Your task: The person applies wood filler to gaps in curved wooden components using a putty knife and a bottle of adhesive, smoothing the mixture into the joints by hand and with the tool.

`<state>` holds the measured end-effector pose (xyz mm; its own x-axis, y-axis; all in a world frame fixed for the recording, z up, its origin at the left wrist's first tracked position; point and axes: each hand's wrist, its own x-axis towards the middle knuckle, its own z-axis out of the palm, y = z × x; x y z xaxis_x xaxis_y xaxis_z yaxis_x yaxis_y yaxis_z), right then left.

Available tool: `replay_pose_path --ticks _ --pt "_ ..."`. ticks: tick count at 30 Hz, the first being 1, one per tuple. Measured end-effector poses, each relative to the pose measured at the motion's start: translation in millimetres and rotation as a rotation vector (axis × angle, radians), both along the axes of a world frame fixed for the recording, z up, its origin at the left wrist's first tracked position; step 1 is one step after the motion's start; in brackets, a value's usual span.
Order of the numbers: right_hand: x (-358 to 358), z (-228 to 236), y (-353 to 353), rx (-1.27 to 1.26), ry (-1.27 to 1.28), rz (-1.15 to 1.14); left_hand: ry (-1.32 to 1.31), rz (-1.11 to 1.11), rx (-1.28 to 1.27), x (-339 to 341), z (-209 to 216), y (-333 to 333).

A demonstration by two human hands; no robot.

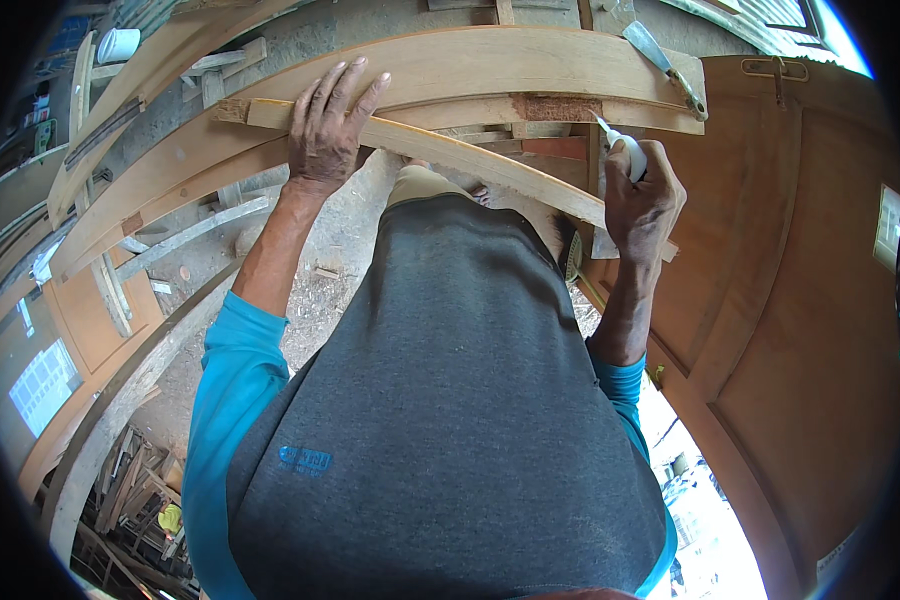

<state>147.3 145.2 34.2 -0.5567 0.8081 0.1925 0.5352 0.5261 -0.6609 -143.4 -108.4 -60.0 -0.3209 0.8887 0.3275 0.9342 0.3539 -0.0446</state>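
Observation:
My left hand (pixel 325 125) lies with its fingers stretched out over a narrow wooden strip (pixel 450 152) and the edge of a wide wooden board (pixel 450 75). In my right hand (pixel 645 205) is a small white squeeze bottle (pixel 625 155) with a thin pointed nozzle. Its tip is close to a rough brown recess (pixel 555 107) in the board's near edge; I cannot tell whether it touches. The strip runs slantwise below the board, and its right end passes behind my right wrist. A putty knife (pixel 650 47) lies across the board's right end.
A large brown wooden door panel (pixel 740 230) stands at the right. Long boards (pixel 140 80) and wooden supports lie to the left. A white tub (pixel 119 45) sits at the upper left. Scrap wood (pixel 135 480) is heaped at the lower left.

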Motion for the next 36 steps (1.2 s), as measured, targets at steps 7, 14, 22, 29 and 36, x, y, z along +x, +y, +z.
replay_pose_path --ticks 7,14,22,29,36 --pt "-1.8 1.1 8.5 0.023 -0.032 -0.045 -0.011 0.003 -0.001 0.2 0.7 -0.6" --pt "2.2 1.0 8.5 0.055 -0.036 -0.019 -0.008 -0.001 -0.002 0.0 1.6 0.5" --pt "10.0 -0.6 9.7 0.065 -0.046 -0.005 -0.011 -0.002 0.006 0.3 -0.1 -0.6" --pt "-0.8 3.2 10.8 0.046 -0.008 -0.015 -0.004 -0.004 0.0 0.7 2.1 0.6" --pt "1.4 -1.8 14.6 0.076 -0.028 0.039 -0.006 0.005 -0.005 0.8 0.3 -0.2"
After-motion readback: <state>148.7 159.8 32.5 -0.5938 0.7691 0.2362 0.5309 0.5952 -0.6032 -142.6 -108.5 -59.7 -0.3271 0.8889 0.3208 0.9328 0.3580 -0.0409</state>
